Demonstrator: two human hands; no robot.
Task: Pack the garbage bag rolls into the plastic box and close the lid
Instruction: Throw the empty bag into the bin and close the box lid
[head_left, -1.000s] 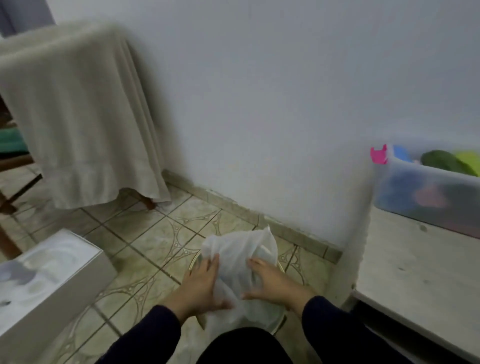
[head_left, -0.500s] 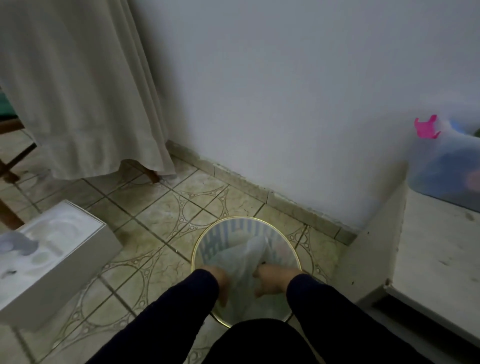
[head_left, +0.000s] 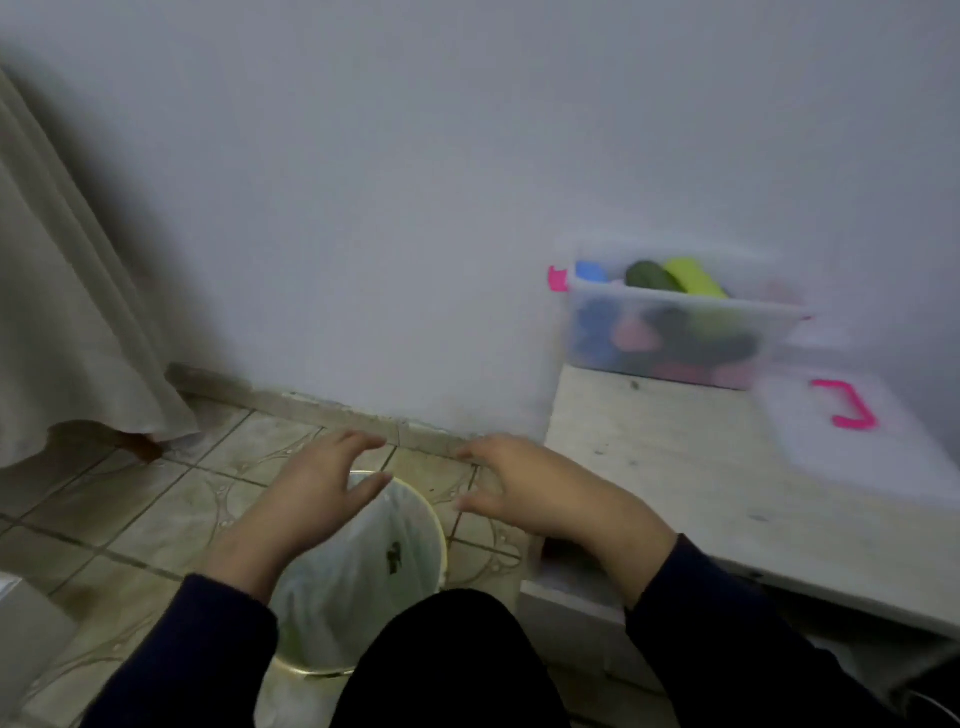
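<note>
Both hands are raised above the lined waste bin (head_left: 363, 582), holding nothing. The left hand (head_left: 311, 499) has its fingers loosely spread and relaxed; the right hand (head_left: 524, 488) likewise, palm down, nearer the surface (head_left: 675, 483). The plastic box (head_left: 670, 332) stands open at the back of that surface against the wall, coloured garbage bag rolls (head_left: 675, 278) inside, some rising above its rim. The lid (head_left: 852, 431), with a pink latch, lies flat beside the box, apparently set aside for loading. Judgement: packing looks largely done; closing remains.

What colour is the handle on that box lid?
Bright pink handle, seen in the head view.
</note>
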